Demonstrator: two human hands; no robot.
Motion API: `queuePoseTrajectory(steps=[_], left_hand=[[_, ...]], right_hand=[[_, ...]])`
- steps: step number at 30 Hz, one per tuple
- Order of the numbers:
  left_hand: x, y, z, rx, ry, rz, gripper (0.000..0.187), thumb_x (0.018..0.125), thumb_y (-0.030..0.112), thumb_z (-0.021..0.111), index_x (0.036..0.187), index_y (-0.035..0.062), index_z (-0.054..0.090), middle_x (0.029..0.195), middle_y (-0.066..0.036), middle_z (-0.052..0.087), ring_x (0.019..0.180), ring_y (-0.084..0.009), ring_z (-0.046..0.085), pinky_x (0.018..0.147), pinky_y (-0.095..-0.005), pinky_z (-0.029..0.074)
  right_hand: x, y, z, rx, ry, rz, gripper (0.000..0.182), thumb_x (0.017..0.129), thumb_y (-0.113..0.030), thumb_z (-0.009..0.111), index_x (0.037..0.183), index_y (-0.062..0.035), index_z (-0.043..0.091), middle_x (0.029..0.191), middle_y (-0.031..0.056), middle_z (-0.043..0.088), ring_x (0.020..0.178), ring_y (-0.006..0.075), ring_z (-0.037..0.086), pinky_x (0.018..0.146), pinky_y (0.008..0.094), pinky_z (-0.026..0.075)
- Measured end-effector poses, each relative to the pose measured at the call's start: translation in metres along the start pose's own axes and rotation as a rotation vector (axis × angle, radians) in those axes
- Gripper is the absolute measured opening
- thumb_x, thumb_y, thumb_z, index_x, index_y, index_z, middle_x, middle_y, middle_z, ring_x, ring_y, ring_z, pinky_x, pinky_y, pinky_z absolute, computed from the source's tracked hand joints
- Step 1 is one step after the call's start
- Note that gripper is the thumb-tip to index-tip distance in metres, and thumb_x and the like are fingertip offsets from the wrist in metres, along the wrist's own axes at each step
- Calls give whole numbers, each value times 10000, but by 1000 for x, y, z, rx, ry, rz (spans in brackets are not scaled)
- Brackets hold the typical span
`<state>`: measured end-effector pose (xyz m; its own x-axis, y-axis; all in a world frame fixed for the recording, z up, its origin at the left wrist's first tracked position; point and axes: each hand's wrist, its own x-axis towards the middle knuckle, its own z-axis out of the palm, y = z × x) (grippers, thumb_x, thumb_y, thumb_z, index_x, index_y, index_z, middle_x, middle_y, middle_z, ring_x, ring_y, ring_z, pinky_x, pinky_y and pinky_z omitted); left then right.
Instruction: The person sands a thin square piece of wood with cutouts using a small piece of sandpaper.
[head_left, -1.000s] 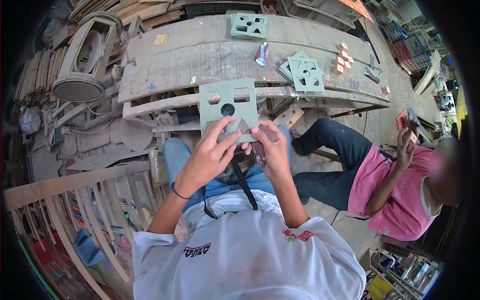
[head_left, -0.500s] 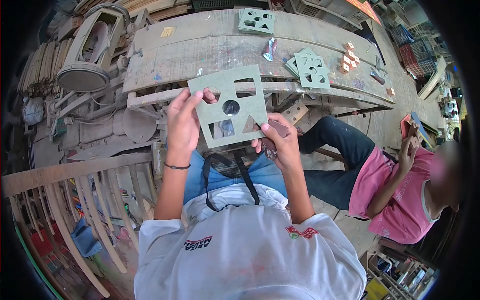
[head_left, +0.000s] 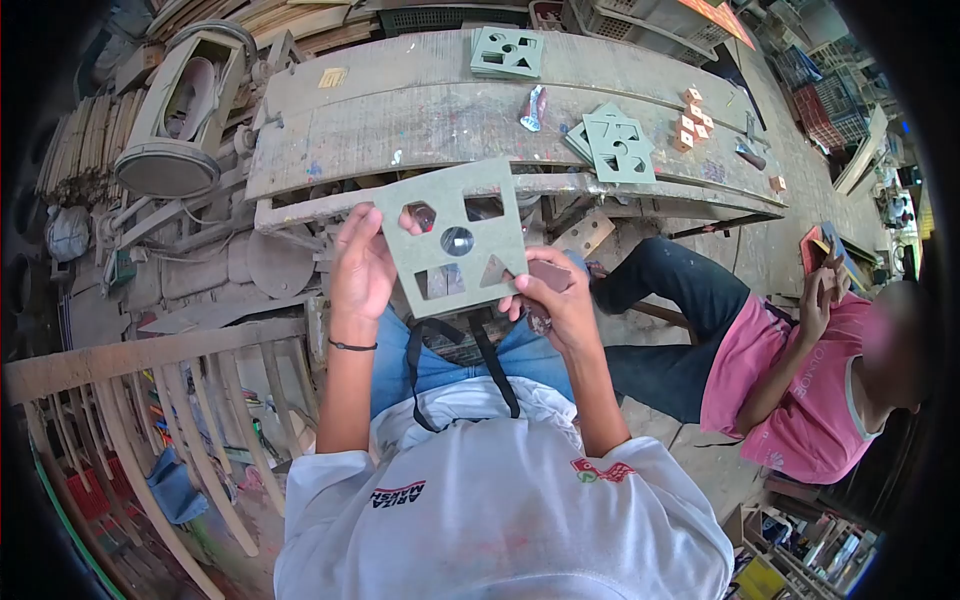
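A flat grey-green board (head_left: 445, 192) with cut-out shapes, among them a circle, a triangle and a many-sided hole, is held up over my lap. My left hand (head_left: 360, 268) is closed on its left edge, and a fingertip shows through the many-sided hole. At the lower right corner, my right hand (head_left: 562, 312) pinches the board with the thumb in front. That same hand also keeps a brown folded piece, which looks like sandpaper (head_left: 549, 276), against its fingers. The fingers behind the board are partly hidden.
Beyond the board stands a worn wooden table (head_left: 430, 120). On it lie two stacks of similar boards (head_left: 507, 52), a crumpled tube (head_left: 534, 108) and several small wooden blocks (head_left: 693, 122). A person in pink (head_left: 780, 390) sits at right. A slatted wooden rail (head_left: 150, 355) is at left.
The board has come down slightly toward my lap, with both hands still on it. My left thumb has slid from the board's face out to its left edge.
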<state>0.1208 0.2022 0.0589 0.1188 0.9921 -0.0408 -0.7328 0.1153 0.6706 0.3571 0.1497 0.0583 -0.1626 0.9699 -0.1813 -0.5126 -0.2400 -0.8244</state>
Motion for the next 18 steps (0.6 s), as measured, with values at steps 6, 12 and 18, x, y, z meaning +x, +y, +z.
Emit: queuePoseTrajectory(steps=[6, 12, 18], left_hand=[[5, 0, 1, -105, 31, -96, 355, 947, 437, 538, 975, 84, 545, 643, -36, 453, 673, -168, 469, 694, -311, 388], [-1, -3, -1, 197, 155, -55, 317, 997, 383, 456, 983, 71, 513, 738, -46, 492, 754, -169, 482, 775, -323, 421], [-12, -17, 3, 31, 154, 42, 262, 982, 254, 518, 1039, 2, 562, 865, -92, 609, 820, -167, 569, 806, -311, 466]], right_hand=[[-3, 12, 6, 29, -3, 108, 285, 854, 5, 636, 1124, 56, 558, 893, 165, 654, 666, 240, 666, 526, 301, 535], [-2, 8, 0, 45, 32, 109, 276, 873, -25, 637, 1130, 51, 570, 889, 137, 655, 659, 211, 660, 553, 289, 544], [-4, 12, -3, 179, 70, 149, 287, 875, -33, 635, 1139, 41, 551, 883, 146, 655, 624, 194, 647, 530, 274, 531]])
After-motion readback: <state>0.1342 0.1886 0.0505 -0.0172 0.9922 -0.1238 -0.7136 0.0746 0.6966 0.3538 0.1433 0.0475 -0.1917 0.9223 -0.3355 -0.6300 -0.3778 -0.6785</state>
